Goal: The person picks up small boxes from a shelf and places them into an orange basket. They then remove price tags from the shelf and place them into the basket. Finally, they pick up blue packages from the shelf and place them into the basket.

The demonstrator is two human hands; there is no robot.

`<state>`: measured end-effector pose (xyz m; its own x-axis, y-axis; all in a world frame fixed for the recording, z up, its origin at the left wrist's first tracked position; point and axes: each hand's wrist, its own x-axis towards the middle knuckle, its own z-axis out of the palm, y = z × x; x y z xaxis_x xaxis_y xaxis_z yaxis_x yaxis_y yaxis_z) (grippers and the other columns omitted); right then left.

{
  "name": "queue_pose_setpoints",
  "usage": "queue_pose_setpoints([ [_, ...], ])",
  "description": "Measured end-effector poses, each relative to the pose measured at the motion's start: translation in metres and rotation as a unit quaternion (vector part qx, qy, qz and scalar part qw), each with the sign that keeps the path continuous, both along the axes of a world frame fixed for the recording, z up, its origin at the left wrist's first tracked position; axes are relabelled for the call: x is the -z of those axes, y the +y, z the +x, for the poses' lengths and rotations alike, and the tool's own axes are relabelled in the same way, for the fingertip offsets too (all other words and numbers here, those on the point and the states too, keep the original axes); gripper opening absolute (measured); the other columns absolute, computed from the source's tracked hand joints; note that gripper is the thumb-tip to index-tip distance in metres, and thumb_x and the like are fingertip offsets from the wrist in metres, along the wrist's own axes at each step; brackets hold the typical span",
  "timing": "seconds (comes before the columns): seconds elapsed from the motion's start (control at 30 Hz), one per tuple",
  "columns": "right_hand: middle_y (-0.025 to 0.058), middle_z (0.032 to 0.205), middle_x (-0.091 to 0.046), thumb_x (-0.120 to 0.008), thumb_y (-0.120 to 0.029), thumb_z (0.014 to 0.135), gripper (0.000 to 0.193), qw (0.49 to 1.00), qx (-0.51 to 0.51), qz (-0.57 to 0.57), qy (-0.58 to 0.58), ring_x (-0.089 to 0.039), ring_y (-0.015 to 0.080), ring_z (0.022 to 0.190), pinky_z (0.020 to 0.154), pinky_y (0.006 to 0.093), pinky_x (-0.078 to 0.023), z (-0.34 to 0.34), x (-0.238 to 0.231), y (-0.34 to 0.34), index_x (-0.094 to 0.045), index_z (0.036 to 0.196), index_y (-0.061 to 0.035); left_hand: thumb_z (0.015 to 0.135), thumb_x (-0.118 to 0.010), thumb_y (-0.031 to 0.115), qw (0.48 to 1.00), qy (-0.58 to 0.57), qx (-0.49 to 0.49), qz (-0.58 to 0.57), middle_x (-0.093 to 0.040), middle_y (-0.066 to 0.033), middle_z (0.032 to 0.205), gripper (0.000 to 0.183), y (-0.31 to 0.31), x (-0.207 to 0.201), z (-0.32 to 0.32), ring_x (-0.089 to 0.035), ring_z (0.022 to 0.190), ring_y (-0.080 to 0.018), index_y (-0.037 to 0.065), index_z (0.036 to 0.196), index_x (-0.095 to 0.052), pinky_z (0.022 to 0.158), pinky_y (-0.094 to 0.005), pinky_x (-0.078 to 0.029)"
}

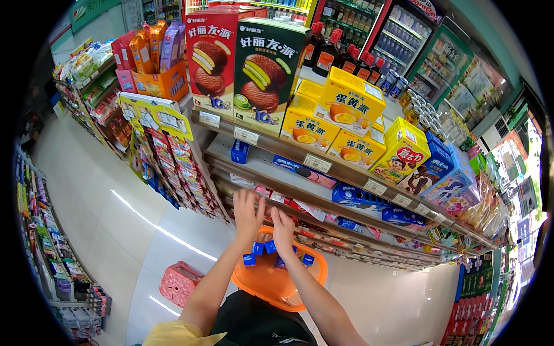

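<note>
My left hand reaches to the edge of a lower shelf, its fingers stretched out and no thing visible in it. Close beside it, my right hand is seen edge-on with its fingers extended; nothing shows in its grasp. Red and white packets lie on the shelf just beyond my fingertips. Below both hands is an orange plastic basket. Several small blue packs are inside it, partly hidden by my right forearm.
Large red and dark green snack boxes stand on the top shelf beside yellow boxes. Blue cookie packs fill the shelf below. A pink case sits on the floor, left of the basket. Another stocked shelf lines the far left.
</note>
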<state>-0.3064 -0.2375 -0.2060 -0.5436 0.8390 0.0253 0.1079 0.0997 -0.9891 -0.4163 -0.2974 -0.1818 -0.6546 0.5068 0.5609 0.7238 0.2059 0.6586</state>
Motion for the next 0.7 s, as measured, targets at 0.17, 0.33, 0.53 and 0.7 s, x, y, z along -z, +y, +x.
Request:
queue_pose_setpoints([
  [0.17,0.0217,0.129,-0.065,-0.052,-0.035,0.107,0.044,0.991,-0.026,0.121,0.057,-0.059,0.0362,0.121,0.105,0.0413,-0.044,-0.073,-0.048,0.027,-0.064,0.131,-0.0006,0.087,-0.073,0.025,0.986,0.086,-0.144,0.009,-0.051,-0.0215,0.143,0.061,0.036,-0.034,-0.067,-0.039,0.134,-0.0447,-0.001,0.136,-0.05,0.111,-0.0542,-0.028],
  [0.33,0.0295,0.147,-0.05,-0.044,-0.058,0.104,0.077,0.97,-0.085,0.225,-0.032,-0.046,0.0431,0.137,0.116,0.0457,-0.034,-0.121,-0.058,0.044,-0.045,0.147,0.0058,0.086,-0.071,0.036,0.98,0.062,-0.164,-0.098,-0.052,-0.0229,0.146,0.08,0.059,-0.025,-0.112,-0.034,0.143,-0.0442,-0.003,0.148,-0.041,0.109,-0.0613,-0.025],
  [0.53,0.0299,0.155,-0.041,-0.033,-0.07,0.102,0.095,0.964,-0.125,0.218,-0.086,-0.037,0.0418,0.146,0.125,0.049,-0.017,-0.141,-0.049,0.051,-0.03,0.155,0.0078,0.082,-0.071,0.035,0.971,0.06,-0.165,-0.16,-0.072,-0.0196,0.11,0.071,0.067,-0.013,-0.134,-0.048,0.133,-0.0409,-0.004,0.138,-0.051,0.1,-0.0573,-0.031],
  [0.7,0.0292,0.154,-0.043,-0.032,-0.072,0.101,0.095,0.966,-0.144,0.197,-0.09,-0.04,0.0403,0.145,0.126,0.049,-0.012,-0.142,-0.048,0.051,-0.026,0.157,0.0056,0.078,-0.075,0.04,0.969,0.028,-0.167,-0.178,-0.073,-0.0187,0.102,0.059,0.064,-0.025,-0.135,-0.057,0.121,-0.0357,0.001,0.122,-0.068,0.098,-0.052,-0.033],
])
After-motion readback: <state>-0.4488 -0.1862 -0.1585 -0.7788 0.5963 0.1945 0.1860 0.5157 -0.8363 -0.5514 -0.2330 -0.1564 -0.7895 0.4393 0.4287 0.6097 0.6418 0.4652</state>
